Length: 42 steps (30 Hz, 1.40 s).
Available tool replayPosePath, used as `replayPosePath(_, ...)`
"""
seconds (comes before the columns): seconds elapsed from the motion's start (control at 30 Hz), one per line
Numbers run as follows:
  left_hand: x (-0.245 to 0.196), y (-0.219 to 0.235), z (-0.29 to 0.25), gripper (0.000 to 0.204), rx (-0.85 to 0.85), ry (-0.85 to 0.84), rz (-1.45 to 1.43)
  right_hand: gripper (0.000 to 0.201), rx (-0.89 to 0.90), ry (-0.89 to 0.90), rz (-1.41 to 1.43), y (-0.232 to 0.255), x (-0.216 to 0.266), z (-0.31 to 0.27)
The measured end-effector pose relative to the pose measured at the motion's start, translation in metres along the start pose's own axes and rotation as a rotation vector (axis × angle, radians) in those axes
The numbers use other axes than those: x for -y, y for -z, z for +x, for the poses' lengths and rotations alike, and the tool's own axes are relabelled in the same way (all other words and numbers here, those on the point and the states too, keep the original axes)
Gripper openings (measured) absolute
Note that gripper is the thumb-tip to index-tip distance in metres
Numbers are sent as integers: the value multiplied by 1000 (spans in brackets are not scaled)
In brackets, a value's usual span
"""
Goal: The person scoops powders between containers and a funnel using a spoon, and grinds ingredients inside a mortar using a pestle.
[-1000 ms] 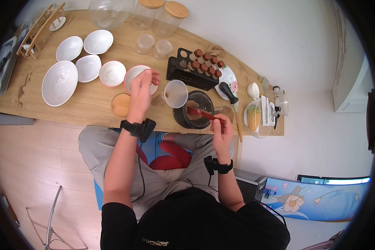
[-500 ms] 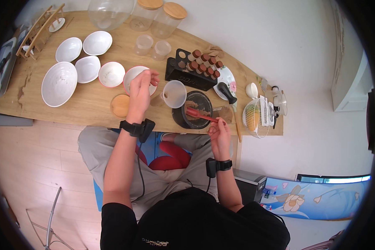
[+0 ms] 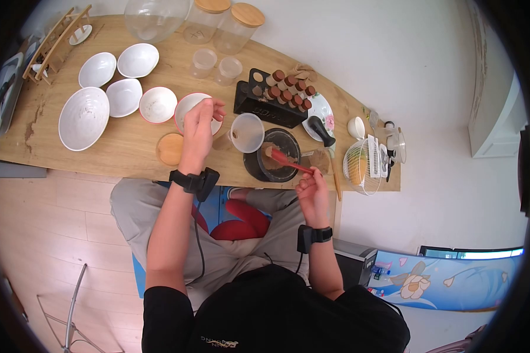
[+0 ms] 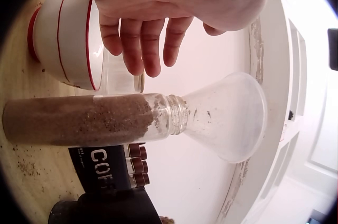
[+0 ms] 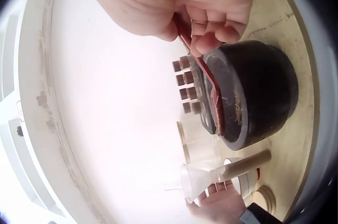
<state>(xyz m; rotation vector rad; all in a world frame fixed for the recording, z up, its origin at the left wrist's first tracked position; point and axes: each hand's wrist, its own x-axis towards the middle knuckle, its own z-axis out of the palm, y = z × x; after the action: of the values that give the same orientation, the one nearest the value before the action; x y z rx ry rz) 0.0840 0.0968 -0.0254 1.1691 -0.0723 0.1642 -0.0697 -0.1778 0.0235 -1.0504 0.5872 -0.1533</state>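
Note:
My right hand [image 3: 313,194] pinches the handle of a red spoon [image 3: 281,157], whose head is inside a dark mortar [image 3: 254,169] holding brown powder. The right wrist view shows this spoon [image 5: 214,89] at the rim of the mortar [image 5: 269,89], with powder on its head. Left of the mortar stands a clear tube [image 4: 90,121], largely full of brown powder, with a translucent funnel [image 4: 232,116] in its mouth. Beside tube and funnel, my left hand [image 4: 174,7] holds nothing, its fingers relaxed and apart from them.
A black rack [image 3: 268,112] of brown-capped tubes stands behind the mortar. White bowls [image 3: 84,119] and a round wooden lid [image 3: 171,149] lie to the left, lidded jars [image 3: 235,32] at the back. A flowered plate [image 3: 330,112] and wire basket [image 3: 353,176] are on the right.
The spoon's head has risen from the powder towards the mortar's upper part, and my right hand has shifted slightly right and down. My left hand stays in place.

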Motion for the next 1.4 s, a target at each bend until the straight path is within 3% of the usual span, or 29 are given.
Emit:
replayPosePath(0.4,3,1,0,45,17,-5,40,20,150,269,-20,-84,31,-27)
replayPosePath(0.67,1,2,0,45,21,5,57,18,291,765,-612,-109,24,-38)
replayPosePath(0.8,-1,2,0,46,19,2,57,17,257,843,-630,-105,40,-37)
replayPosePath(1.03,-2,0,0,46,-1,3,4,14,48,736,-886,-70,62,-15)
replayPosePath(1.4,1,0,1,46,5,1,-6,19,10,574,-948,-46,57,5)
